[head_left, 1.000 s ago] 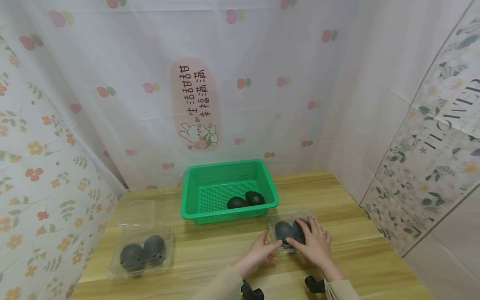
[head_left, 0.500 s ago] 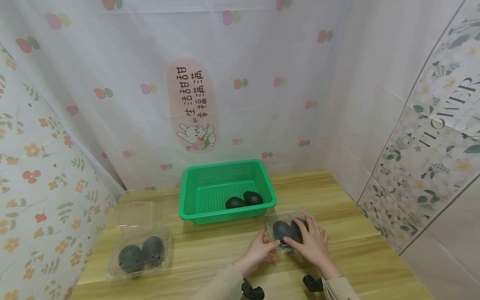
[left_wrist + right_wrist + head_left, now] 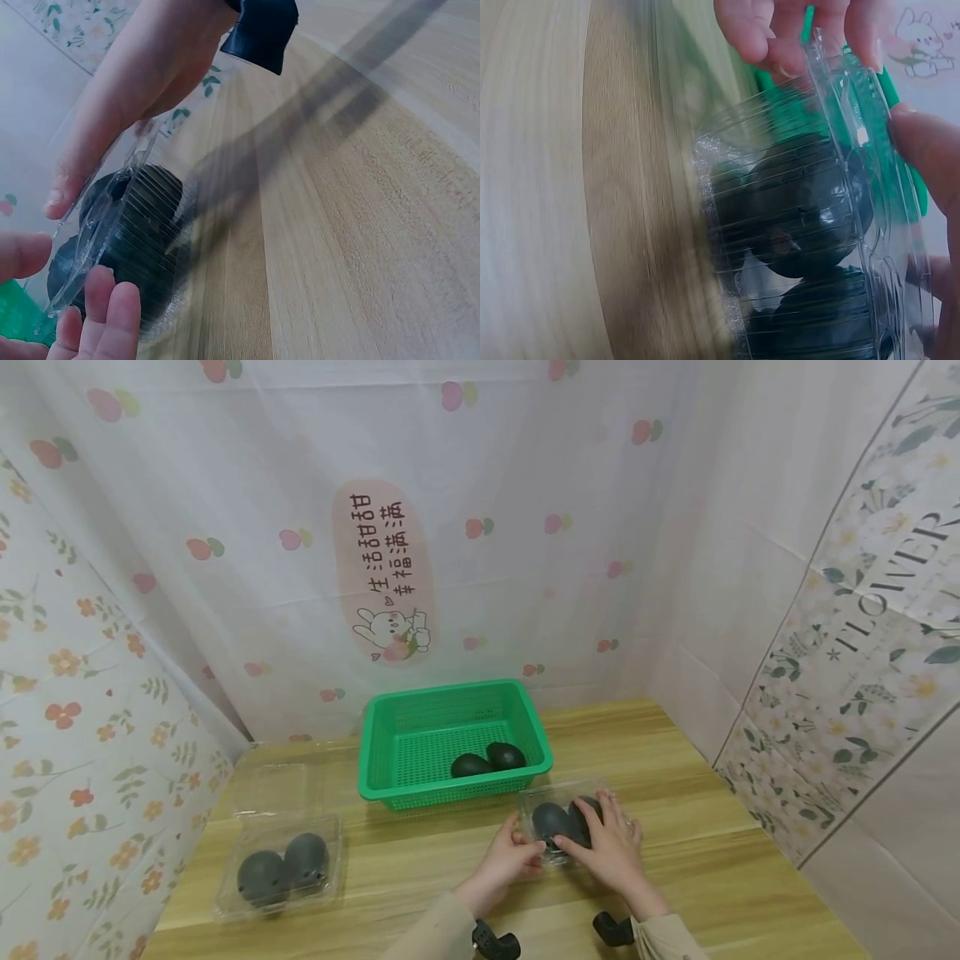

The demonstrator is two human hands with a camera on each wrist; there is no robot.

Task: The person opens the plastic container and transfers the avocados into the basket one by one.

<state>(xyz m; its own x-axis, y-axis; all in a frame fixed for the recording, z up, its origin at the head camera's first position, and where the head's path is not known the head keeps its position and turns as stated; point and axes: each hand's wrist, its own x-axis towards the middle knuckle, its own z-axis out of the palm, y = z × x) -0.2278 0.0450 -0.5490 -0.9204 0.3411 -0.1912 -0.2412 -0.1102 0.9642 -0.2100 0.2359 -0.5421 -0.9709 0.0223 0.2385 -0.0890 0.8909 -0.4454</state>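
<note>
A clear plastic clamshell box [image 3: 527, 814] with its lid down stands at the right of the table. Inside lie two dark avocados [image 3: 551, 821], which show through the ribbed wall in both wrist views. My left hand [image 3: 504, 857] pinches the box's front left rim, thumb on top and fingers below. Over the lid my right hand [image 3: 613, 852] lies with spread fingers, pressing on it. Its thumb [R] is at the front rim, close to the left thumb.
A green basket [image 3: 450, 792] holding two avocados [image 3: 506, 756] stands at the back middle. On the left is another clear box [image 3: 337, 860], its lid [image 3: 277, 787] folded back, with two avocados [image 3: 264, 877] in it. Printed curtains hang behind and at both sides.
Both hands have moved slightly left, and the clamshell box has shifted left with them. The basket and the left box have stayed put.
</note>
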